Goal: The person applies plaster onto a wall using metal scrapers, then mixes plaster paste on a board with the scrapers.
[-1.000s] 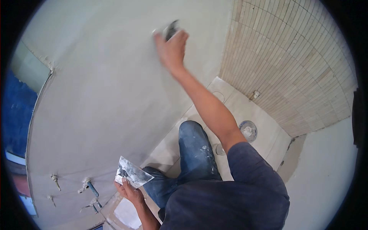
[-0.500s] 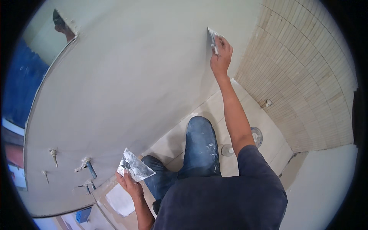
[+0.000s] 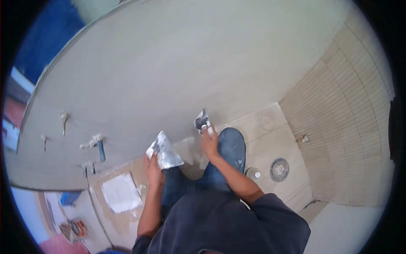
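The smooth pale-grey wall (image 3: 169, 72) adjoins a floor of large beige tiles (image 3: 264, 146). At right stands a wall of narrow beige strip tiles (image 3: 338, 127); a flat blue surface (image 3: 50, 38) shows upper left.

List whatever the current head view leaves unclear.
All in the head view:
Left scraper: gripped end covered by the left hand.
Right scraper: gripped end covered by the right hand.
Feet: hidden by the shirt and jeans.
Bowl: contents too small to identify.
Blue surface, upper left: cut off by the picture's dark edge.
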`<state>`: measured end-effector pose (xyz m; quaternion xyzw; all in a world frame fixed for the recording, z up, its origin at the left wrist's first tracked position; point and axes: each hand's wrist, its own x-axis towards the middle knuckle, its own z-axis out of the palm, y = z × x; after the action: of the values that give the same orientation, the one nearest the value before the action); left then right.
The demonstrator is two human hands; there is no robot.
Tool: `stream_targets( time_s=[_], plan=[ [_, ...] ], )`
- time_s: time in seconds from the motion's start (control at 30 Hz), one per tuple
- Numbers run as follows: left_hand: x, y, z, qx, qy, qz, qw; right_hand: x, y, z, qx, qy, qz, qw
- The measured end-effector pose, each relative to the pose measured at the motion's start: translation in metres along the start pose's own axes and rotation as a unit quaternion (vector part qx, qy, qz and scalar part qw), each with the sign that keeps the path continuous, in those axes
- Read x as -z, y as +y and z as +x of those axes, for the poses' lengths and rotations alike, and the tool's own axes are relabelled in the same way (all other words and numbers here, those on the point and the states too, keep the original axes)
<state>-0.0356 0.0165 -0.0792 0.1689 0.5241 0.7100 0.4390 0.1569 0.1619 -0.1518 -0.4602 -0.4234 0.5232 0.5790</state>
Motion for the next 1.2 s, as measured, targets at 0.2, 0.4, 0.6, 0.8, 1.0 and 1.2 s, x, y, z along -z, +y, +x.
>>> stream_targets(
  time_s=[0.2, 0.4, 0.6, 0.8, 1.0, 1.2],
  plan=[
    [-0.043, -0.004, -0.006, 0.046, 0.041, -0.074, 0.995, 0.006, -0.127, -0.047, 0.228, -0.215, -0.102, 0.944],
    [-0.055, 0.025, -0.028, 0.047, 0.017, -0.147, 0.988, 0.012, -0.146, -0.054, 0.385, -0.387, -0.27, 0.793],
    [-0.032, 0.056, -0.043, 0.055, -0.076, -0.168, 0.981, 0.034, -0.136, -0.008, 0.171, -0.293, -0.202, 0.919],
    [-0.013, 0.051, -0.062, 0.138, -0.163, -0.171, 0.962, -0.025, -0.122, -0.002, -0.205, -0.257, 0.149, 0.932],
    [0.019, 0.055, -0.062, 0.092, -0.147, -0.193, 0.966, -0.017, -0.106, -0.024, -0.125, -0.457, -0.158, 0.866],
    [0.117, 0.029, -0.062, 0.079, -0.021, -0.224, 0.971, -0.006, -0.084, -0.03, -0.152, -0.434, -0.334, 0.823]
  ],
)
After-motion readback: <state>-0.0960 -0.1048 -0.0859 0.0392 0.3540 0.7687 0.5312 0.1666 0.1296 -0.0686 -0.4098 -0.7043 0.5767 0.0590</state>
